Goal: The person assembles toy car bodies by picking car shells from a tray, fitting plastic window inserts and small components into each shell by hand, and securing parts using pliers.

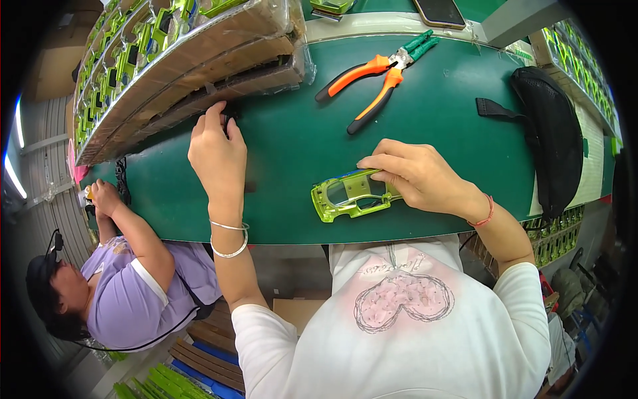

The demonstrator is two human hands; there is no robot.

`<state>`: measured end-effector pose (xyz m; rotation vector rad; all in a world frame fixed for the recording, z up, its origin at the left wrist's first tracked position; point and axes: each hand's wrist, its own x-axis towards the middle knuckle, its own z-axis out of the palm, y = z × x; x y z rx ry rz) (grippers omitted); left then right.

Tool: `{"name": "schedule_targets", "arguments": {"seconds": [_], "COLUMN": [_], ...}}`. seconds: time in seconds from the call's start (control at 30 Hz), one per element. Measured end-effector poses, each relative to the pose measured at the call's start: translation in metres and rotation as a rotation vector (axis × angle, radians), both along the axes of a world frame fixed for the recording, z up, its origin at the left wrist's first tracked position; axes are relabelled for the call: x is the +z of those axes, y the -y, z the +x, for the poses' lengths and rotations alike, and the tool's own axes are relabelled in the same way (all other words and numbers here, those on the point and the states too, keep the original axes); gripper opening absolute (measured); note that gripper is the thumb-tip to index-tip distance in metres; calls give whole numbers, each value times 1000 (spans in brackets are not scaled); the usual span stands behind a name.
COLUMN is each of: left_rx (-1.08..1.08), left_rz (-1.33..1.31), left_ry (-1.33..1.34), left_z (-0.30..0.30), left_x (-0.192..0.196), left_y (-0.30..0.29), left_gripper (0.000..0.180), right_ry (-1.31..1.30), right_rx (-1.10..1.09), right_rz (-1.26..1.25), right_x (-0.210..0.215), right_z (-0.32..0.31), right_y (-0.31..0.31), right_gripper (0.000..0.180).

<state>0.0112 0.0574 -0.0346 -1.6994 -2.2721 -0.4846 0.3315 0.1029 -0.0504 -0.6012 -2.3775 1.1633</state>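
Though in right hand [415, 174] — car shell [357, 189] leftward

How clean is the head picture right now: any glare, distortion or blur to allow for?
Head view: black fisheye vignetting at the corners; the cardboard tray stack bows toward the rim; light tubes burn white at far left; pliers and the green car shell in the right hand look fairly sharp; the dark item at the left hand is unclear.

Workshop: pliers [400, 60], stacked parts trays [219, 50]
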Motion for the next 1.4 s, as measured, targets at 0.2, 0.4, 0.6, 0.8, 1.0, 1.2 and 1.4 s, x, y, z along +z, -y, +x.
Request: {"name": "schedule_targets", "arguments": {"seconds": [0.2,0.4,0.6,0.8,1.0,1.2,1.4], "left_rx": [-75,-167,-154,-181,-297,-504,-466], "left_rz": [37,38,-29,-3,74,-62,-76], "left_ry": [750,1350,1521,991,652,402,529], "left_z": [24,50,64,75,103,128,132], "left_x": [18,25,17,9,27,22,19], "left_y": [24,36,55,65,73,54,49], "left_gripper": [22,18,26,16,10,17,16], "right_ry": [3,-6,-21,34,-14,-11,-34], "right_rx": [-3,-17,-6,-35,-38,-61,-64], "right_rz": [0,-2,-14,-98,-166,-256,-283], "right_x": [2,3,1,8,3,3,0], "right_z": [0,0,0,0,5,6,8], "right_y": [-2,-2,0,1,-7,-4,-4], "right_gripper": [26,18,27,15,19,17,18]}}
